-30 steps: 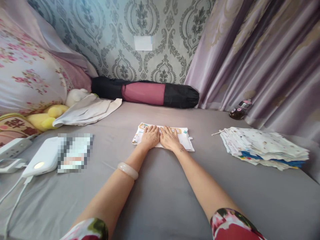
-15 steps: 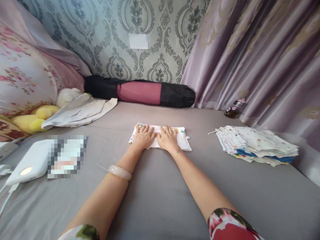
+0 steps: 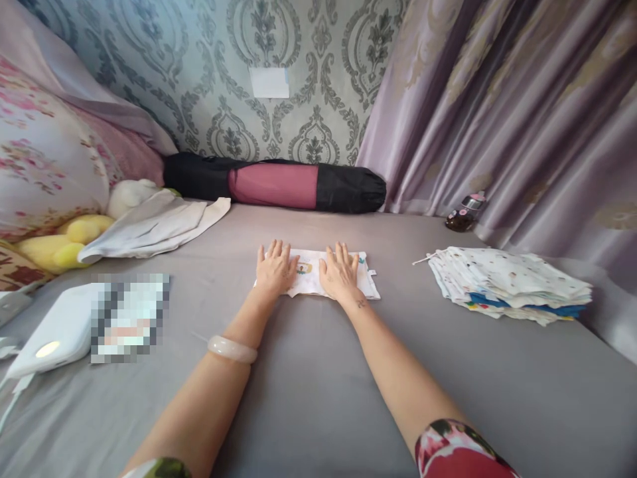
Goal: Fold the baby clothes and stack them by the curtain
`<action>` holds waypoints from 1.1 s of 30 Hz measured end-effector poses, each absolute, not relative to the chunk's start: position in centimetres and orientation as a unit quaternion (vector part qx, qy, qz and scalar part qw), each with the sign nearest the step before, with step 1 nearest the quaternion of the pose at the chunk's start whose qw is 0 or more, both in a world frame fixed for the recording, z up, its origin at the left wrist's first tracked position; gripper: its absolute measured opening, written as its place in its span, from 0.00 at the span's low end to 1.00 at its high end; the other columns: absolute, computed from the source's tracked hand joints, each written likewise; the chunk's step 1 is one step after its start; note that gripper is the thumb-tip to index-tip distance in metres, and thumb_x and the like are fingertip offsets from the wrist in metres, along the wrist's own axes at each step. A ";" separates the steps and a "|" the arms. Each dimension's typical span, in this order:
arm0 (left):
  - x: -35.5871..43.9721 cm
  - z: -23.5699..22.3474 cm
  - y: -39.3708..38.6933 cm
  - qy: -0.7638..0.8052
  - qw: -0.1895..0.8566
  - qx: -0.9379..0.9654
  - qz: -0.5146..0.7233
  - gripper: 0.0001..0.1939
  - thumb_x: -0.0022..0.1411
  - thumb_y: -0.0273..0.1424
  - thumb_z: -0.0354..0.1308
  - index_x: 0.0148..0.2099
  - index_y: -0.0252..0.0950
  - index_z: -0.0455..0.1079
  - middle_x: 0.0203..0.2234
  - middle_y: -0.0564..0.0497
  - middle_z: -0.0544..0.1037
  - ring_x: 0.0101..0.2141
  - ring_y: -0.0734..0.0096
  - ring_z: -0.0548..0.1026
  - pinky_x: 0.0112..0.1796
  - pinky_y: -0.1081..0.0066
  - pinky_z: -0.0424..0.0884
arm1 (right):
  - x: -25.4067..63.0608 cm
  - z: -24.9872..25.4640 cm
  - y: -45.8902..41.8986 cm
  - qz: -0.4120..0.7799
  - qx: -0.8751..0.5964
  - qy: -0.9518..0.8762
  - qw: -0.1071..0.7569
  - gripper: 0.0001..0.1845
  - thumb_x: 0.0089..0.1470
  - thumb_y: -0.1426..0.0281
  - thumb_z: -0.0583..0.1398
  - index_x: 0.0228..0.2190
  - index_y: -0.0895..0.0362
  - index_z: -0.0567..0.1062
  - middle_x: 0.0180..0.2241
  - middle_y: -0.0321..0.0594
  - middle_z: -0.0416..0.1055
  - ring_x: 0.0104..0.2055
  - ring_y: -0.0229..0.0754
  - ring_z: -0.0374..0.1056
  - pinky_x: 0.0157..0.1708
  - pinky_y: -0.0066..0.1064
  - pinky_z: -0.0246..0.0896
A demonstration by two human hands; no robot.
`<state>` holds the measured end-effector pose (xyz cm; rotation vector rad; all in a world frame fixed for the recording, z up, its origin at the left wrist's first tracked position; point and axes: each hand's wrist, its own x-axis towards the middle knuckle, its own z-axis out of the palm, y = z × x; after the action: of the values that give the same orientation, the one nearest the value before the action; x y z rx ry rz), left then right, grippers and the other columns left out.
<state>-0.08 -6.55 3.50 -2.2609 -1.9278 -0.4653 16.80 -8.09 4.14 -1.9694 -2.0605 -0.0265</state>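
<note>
A folded white cloth [image 3: 311,282] with a small coloured print lies flat on the grey bed sheet [image 3: 308,385] in front of me. Pressed on its left end is my left hand [image 3: 275,269], palm down with the fingers spread. My right hand [image 3: 342,272] rests flat on the cloth's right half, fingers stretched out. Between the two hands a printed figure shows on the cloth, and a small tag sticks out at its right edge. Neither hand grips anything. The cloth beneath both palms is hidden.
On the right sits a stack of folded printed cloths [image 3: 512,279], with a dark bottle [image 3: 464,212] behind it. A black and red rolled bag [image 3: 273,184] lies along the wall. To the left are a white power bank [image 3: 60,328], a grey cloth [image 3: 154,229] and a yellow plush toy [image 3: 64,245].
My hands have moved apart along the cloth, the left one leftward and the right one slightly rightward. The print between them is now uncovered. The view has shifted a little.
</note>
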 end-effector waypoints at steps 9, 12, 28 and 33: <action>-0.3 2.4 -6.2 -0.656 0.020 -0.749 -0.085 0.28 0.70 0.43 0.37 0.62 0.33 0.61 0.62 0.35 0.62 0.64 0.50 0.56 0.58 0.48 0.55 | 18.7 4.2 -8.1 0.086 -0.686 -0.719 0.067 0.31 0.66 0.59 0.39 0.64 0.58 0.55 0.68 0.48 0.45 0.69 0.50 0.37 0.65 0.52 0.28; -0.4 2.5 -6.2 -0.652 0.023 -0.752 -0.089 0.28 0.70 0.43 0.37 0.62 0.33 0.62 0.62 0.35 0.62 0.63 0.51 0.57 0.58 0.48 0.55 | 18.7 4.2 -8.2 0.093 -0.686 -0.718 0.073 0.31 0.66 0.59 0.39 0.64 0.58 0.56 0.68 0.48 0.45 0.70 0.50 0.37 0.65 0.52 0.28; -1.4 3.4 -6.4 -0.653 -0.031 -0.754 -0.056 0.27 0.70 0.43 0.36 0.64 0.37 0.58 0.65 0.39 0.57 0.65 0.50 0.51 0.59 0.46 0.53 | 21.7 4.2 -7.5 0.105 -0.734 -0.669 0.045 0.37 0.65 0.57 0.35 0.66 0.66 0.49 0.69 0.47 0.38 0.71 0.47 0.30 0.66 0.49 0.26; -1.6 3.3 -6.1 -0.656 -0.053 -0.749 -0.082 0.26 0.70 0.43 0.36 0.62 0.39 0.60 0.65 0.41 0.57 0.65 0.51 0.51 0.59 0.46 0.52 | 21.8 4.3 -7.5 0.108 -0.733 -0.670 0.045 0.37 0.65 0.57 0.34 0.66 0.66 0.49 0.69 0.46 0.38 0.71 0.46 0.30 0.66 0.49 0.26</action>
<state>-1.65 -6.15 3.27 -2.4360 -2.1325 -0.2677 21.79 -7.48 4.31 -2.2385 -2.0472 0.3287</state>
